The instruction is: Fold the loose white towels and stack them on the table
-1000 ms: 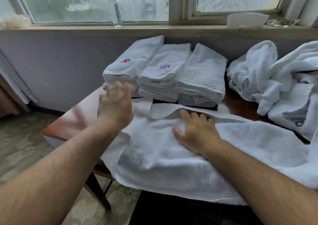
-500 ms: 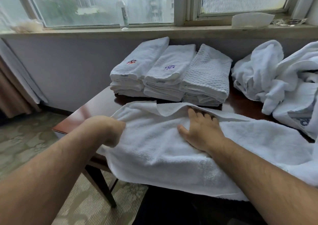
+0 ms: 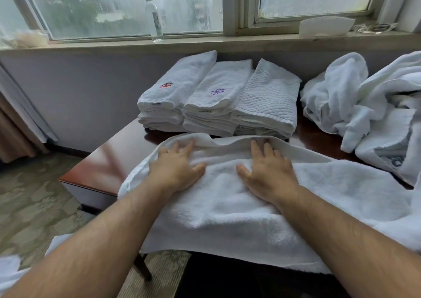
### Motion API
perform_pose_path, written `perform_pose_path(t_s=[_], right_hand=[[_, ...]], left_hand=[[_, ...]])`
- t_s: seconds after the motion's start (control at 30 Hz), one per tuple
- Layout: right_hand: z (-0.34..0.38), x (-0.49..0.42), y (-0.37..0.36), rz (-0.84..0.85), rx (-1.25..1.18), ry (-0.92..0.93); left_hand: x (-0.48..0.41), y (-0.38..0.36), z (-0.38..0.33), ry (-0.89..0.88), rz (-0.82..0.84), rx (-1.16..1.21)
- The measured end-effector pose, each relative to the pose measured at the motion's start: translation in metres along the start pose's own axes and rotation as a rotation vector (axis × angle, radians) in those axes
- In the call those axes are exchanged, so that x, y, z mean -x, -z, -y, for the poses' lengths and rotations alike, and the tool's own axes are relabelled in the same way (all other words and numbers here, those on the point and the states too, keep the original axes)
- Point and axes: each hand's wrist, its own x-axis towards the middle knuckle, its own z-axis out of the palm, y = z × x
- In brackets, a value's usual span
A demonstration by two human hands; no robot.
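So the big white terry towel (image 3: 227, 218) is spread across the front of the dark wooden table (image 3: 107, 161), with its near edge hanging off the front and its far edge rolled up into a soft ridge. Both hands are flat on it, fingers straight, not gripping anything: left hand (image 3: 175, 170) by the towel's left end, right hand (image 3: 266, 170) just beside it, fingertips of both up against that ridge.

Right behind the ridge there are three folded stacks side by side: the red-logo stack (image 3: 173, 97), the purple-logo stack (image 3: 216, 97) and a waffle-weave stack (image 3: 266, 101). Pretty tight back there. On the right a loose towel pile (image 3: 364, 106) crowds that side of the table. Up on the windowsill (image 3: 205, 43) stands a clear water bottle (image 3: 155, 17), plus a white paper thing (image 3: 325, 25), maybe a tissue pack, hard to say.
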Motion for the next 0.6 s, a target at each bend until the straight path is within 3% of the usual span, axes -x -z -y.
perform_pose_path(t_s=[0.17, 0.3, 0.37, 0.5, 0.6], right_hand=[[0.0, -0.002, 0.002, 0.029, -0.01, 0.054], [-0.019, 0.003, 0.027, -0.081, -0.246, 0.052], [-0.043, 0.012, 0.046, -0.156, -0.163, -0.034], [-0.096, 0.04, 0.078, -0.075, 0.017, -0.179], [-0.131, 0.068, 0.095, -0.066, 0.17, -0.247]], left_hand=[[0.005, -0.001, -0.022, 0.073, -0.012, -0.019], [0.011, -0.012, -0.059, -0.323, -0.255, 0.147], [0.012, -0.011, -0.085, -0.556, -0.31, 0.282], [0.015, -0.014, -0.148, -0.801, -0.138, 0.34], [0.015, -0.024, -0.188, -0.73, -0.019, 0.174]])
